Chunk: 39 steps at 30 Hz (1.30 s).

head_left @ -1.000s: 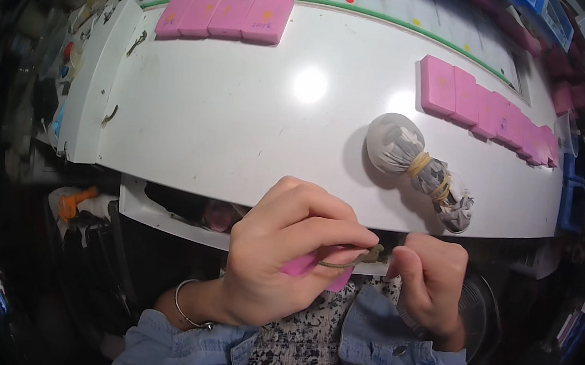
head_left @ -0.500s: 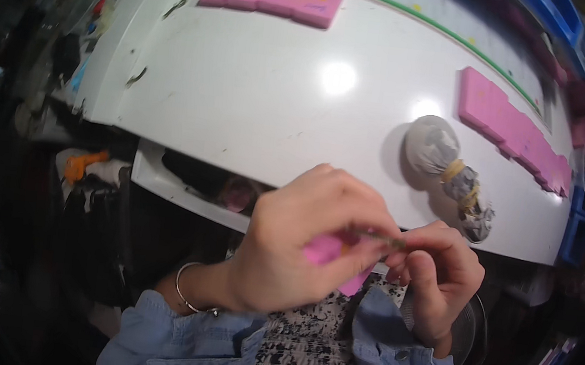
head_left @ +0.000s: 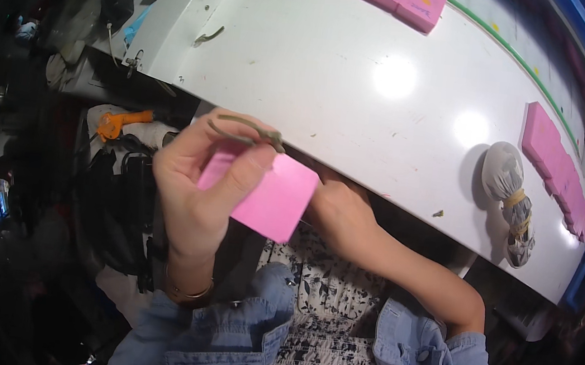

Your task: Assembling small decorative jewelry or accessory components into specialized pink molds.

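Note:
My left hand (head_left: 193, 196) pinches a square pink card (head_left: 280, 199) by one corner between thumb and fingers. At that same corner a thin olive-green cord (head_left: 241, 127) is knotted and loops back over the fingers. My right hand (head_left: 343, 213) reaches under the front edge of the white table (head_left: 285, 59), palm away from view. Its fingers are hidden there, behind the card and below the tabletop, so I cannot see whether it holds anything.
Rows of stacked pink cards lie at the table's back (head_left: 417, 3) and right side (head_left: 554, 165). A grey plastic-wrapped bundle (head_left: 503, 170) with yellow bands lies near the right front. Green cord pieces (head_left: 208, 36) are at left, and an orange tool (head_left: 122, 123) sits beyond the table's left front.
Both hands were together near the table's front right edge. They have parted: the left has moved left with the card and cord, the right has gone under the table edge. The view has shifted.

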Each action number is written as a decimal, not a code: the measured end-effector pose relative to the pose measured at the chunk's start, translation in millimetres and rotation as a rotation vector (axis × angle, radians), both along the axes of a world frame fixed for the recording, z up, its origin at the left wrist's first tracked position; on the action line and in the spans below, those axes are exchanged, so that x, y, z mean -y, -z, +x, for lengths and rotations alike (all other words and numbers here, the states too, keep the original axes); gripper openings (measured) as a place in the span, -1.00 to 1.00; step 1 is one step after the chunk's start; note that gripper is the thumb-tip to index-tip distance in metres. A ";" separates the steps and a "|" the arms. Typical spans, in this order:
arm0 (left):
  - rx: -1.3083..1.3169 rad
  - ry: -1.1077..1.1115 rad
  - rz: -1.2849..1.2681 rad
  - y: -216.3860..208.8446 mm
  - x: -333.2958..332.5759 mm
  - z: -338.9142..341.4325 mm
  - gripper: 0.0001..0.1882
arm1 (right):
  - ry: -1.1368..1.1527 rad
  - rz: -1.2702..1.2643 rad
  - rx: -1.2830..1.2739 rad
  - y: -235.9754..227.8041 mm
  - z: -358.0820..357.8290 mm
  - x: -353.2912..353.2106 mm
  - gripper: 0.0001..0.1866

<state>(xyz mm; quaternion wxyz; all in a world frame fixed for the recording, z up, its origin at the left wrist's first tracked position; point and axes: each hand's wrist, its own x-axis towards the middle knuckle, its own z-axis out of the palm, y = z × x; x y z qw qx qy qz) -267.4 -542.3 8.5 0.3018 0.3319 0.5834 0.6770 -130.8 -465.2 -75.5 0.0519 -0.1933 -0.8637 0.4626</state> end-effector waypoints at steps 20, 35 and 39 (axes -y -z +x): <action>-0.143 0.288 -0.039 -11.2 -6.9 31.9 -0.87 | 0.583 -0.135 -0.380 -107.9 68.4 -11.0 -0.77; 0.468 0.698 -0.314 -27.9 -13.7 71.0 -0.64 | 0.560 -0.212 -0.462 -127.3 117.9 -5.3 -0.82; 0.457 0.754 -0.269 -22.2 -13.7 78.8 -0.66 | 0.502 -0.194 -0.345 -133.0 128.3 -6.4 -0.82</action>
